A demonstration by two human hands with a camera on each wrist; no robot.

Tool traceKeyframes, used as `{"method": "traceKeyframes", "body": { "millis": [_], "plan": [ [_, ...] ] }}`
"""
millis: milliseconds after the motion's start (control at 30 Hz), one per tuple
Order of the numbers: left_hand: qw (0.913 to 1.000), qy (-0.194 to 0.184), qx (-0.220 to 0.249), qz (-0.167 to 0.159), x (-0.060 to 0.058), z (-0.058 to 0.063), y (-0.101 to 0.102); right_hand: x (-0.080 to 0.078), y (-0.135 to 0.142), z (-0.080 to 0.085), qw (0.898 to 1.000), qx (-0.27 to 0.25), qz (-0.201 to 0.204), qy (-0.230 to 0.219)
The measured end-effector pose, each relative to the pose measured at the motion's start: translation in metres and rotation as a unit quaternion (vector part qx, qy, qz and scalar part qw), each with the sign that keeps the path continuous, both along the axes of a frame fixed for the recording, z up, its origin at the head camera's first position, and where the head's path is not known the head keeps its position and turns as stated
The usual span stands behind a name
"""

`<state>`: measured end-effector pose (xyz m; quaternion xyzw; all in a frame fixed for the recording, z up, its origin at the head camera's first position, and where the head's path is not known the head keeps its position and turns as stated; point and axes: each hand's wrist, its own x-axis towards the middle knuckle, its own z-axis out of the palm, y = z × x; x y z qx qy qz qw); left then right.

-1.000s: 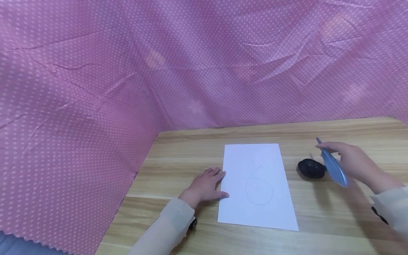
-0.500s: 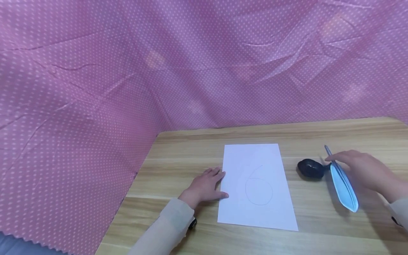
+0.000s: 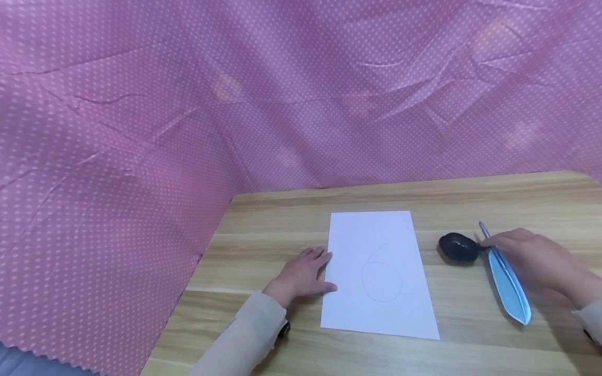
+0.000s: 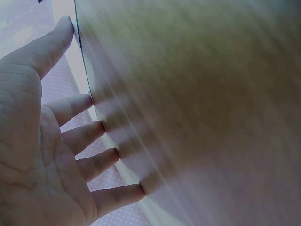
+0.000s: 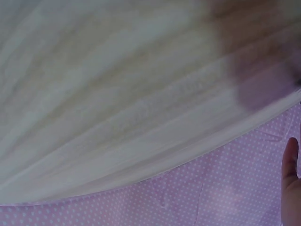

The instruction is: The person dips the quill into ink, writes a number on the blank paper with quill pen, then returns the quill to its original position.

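Observation:
My left hand (image 3: 304, 271) lies flat on the table, fingers spread, with fingertips on the left edge of a white sheet of paper (image 3: 348, 313). The sheet bears a thin pencil-like drawing of a figure 6. In the left wrist view the left hand (image 4: 42, 141) shows its palm and straight fingers. On the right, my right hand (image 3: 541, 256) pinches the thin shaft of a light-blue feather-shaped pen (image 3: 510, 292) low over the table. The pen's tip points to the back; my thumb is hidden. Part of the right hand (image 5: 292, 188) shows at the right wrist view's edge.
A glossy black rounded object (image 3: 457, 247) with a short stem sits between the paper and the pen. The wooden table (image 3: 273, 219) has its back edge against a pink dotted cloth (image 3: 301, 104), which also hangs on the left.
My right hand has carried the blue feather-shaped pen rightward and lowered it towards the table, turning its light inner face upward. The left hand, paper and black object have stayed in place.

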<state>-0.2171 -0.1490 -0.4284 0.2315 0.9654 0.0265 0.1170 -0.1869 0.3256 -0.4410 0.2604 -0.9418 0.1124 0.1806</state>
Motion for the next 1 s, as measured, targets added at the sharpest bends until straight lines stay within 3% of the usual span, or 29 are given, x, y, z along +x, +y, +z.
{"method": "traceKeyframes", "body": {
  "millis": [533, 1000],
  "plan": [
    [1.0000, 0.004, 0.004, -0.001, 0.000, -0.001, -0.002, 0.006, -0.005, -0.008, 1.000, -0.003, 0.017, 0.007],
    [1.0000, -0.005, 0.007, 0.000, 0.000, -0.001, -0.002, 0.011, -0.011, -0.013, 0.999, 0.018, -0.012, -0.041]
  ]
}}
